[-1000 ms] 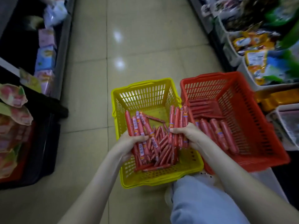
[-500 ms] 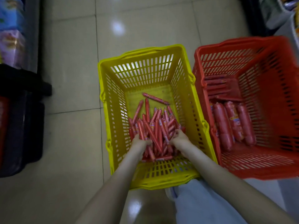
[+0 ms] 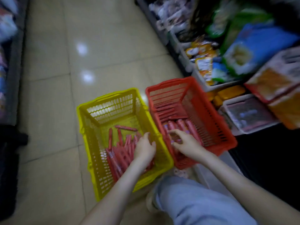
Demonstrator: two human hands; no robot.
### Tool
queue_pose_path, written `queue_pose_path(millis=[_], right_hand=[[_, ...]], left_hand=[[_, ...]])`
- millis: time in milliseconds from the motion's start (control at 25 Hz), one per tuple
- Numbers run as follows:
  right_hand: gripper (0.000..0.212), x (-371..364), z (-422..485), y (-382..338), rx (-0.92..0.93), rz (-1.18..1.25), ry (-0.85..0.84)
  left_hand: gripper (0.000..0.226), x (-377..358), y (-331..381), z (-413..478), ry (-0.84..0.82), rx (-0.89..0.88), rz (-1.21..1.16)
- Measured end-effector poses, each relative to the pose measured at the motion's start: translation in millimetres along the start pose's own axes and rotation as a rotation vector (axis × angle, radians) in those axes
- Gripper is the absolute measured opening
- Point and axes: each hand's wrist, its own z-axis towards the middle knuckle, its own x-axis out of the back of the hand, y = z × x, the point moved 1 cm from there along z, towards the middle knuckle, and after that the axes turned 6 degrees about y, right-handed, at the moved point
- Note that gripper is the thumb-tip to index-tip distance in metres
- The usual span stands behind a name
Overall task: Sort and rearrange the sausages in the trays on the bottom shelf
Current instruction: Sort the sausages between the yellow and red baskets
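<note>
A yellow basket (image 3: 113, 98) on the floor holds a heap of thin red sausages (image 3: 118, 153). Right beside it, a red basket (image 3: 215, 120) holds a few thick red sausages (image 3: 180, 125) and flat red packs at its far end. My left hand (image 3: 144, 147) hovers over the thin sausages inside the yellow basket, fingers apart, holding nothing. My right hand (image 3: 186, 142) reaches over the red basket's near side with spread fingers, just short of the thick sausages. The frame is blurred by motion.
The bottom shelf on the right carries white trays (image 3: 248, 114) and packaged goods (image 3: 204, 62). A dark shelf unit (image 3: 9, 143) runs along the left. Tiled floor (image 3: 105, 54) stretches ahead. My knee in light jeans (image 3: 191, 200) is below the baskets.
Both hands let go of the bundles of thin sausages, which now lie in the yellow basket. My right hand moved across to the red basket. The view swung back up and right.
</note>
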Motion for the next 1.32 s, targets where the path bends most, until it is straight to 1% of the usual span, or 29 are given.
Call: queue_pose_path(millis=[80,120,240,360,480,600,680,760,840,960,1040,1080,1160,1200,1280,1320], right_hand=[[0.040,56.5,-46.3,8.7,-0.021,-0.029,0.126],[0.039,81.5,-75.0,15.7,-0.062,-0.026,0.193],[0.039,148.4,-182.7,51.7,-0.206,-0.021,0.434],[0.039,192.4,-311.4,101.0,-0.390,-0.034,0.643],[0.040,203.4,-448.6,151.1,-0.576,-0.003,0.788],[0.040,171.3,-585.5,197.3,-0.802,0.089,0.877],[0.038,124.2,-662.8,228.4,-0.964,0.171,0.943],[0.034,65.8,-731.5,259.4,-1.149,0.214,1.016],[0.031,6.6,-782.0,291.1,-1.325,0.305,1.062],[0.034,-69.7,-825.7,347.9,-1.478,0.472,1.089],[0.040,-107.0,-827.4,388.2,-1.500,0.518,1.048],[0.046,-120.7,-822.4,409.3,-1.500,0.550,1.044],[0.061,-140.0,-804.5,454.7,-1.469,0.619,1.093],[0.062,-146.2,-793.0,478.6,-1.457,0.653,1.115],[0.054,-152.2,-764.8,523.4,-1.407,0.663,1.106],[0.055,-155.4,-749.2,543.0,-1.369,0.653,1.107]], left_hand=[[0.051,-11.7,64.0,-29.5,-0.033,-0.231,0.027],[0.050,-20.7,95.4,-49.6,-0.051,-0.363,0.040],[0.048,-65.8,187.5,-133.5,-0.150,-0.749,0.067],[0.048,-131.9,249.5,-235.9,-0.286,-1.061,0.150],[0.048,-207.1,276.0,-343.3,-0.457,-1.292,0.249],[0.046,-287.6,265.0,-454.4,-0.660,-1.490,0.387],[0.044,-339.5,235.8,-520.4,-0.788,-1.582,0.512],[0.043,-391.3,191.9,-579.1,-0.906,-1.661,0.641],[0.044,-440.0,144.0,-619.0,-0.992,-1.676,0.752],[0.049,-515.6,71.9,-642.2,-1.039,-1.626,0.940],[0.056,-558.6,35.6,-633.5,-1.005,-1.567,1.066],[0.058,-577.7,21.8,-626.5,-0.988,-1.536,1.119],[0.061,-614.4,1.8,-610.9,-0.956,-1.499,1.192],[0.062,-632.1,-5.0,-602.7,-0.945,-1.507,1.215],[0.065,-666.4,-16.4,-582.9,-0.955,-1.533,1.258],[0.068,-681.0,-22.0,-572.7,-0.975,-1.530,1.285]])
